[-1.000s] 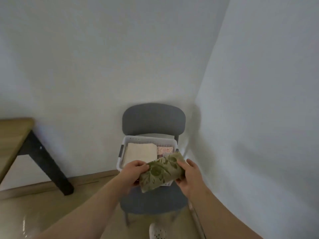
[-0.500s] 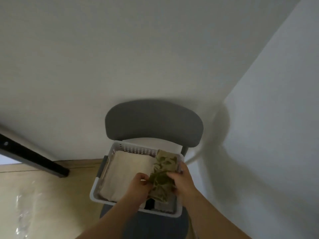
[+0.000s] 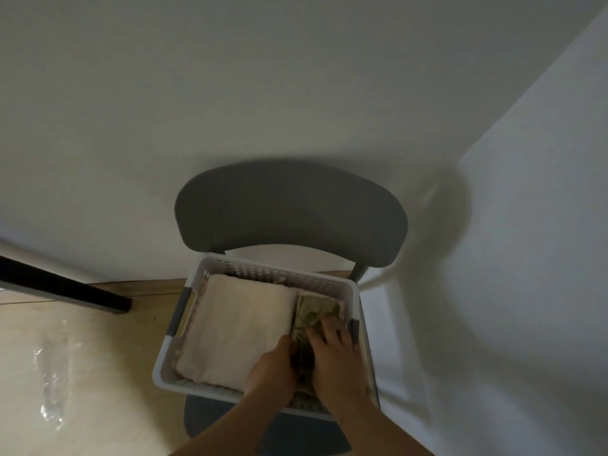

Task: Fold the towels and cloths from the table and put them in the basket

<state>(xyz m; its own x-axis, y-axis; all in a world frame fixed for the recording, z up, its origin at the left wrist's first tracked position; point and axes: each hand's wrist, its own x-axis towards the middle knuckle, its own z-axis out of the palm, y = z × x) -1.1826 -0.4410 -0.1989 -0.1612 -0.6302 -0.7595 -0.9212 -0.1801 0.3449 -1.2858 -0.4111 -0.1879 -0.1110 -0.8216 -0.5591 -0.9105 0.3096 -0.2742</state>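
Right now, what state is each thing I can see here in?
Chair, upright by the wall.
Basket, upright on the chair seat.
Cream towel, folded flat, in the basket's left side.
Green cloth, folded, in the basket's right side under both hands.
Left hand, fingers tucked down at the cloth's edge.
Right hand, flat on the cloth.
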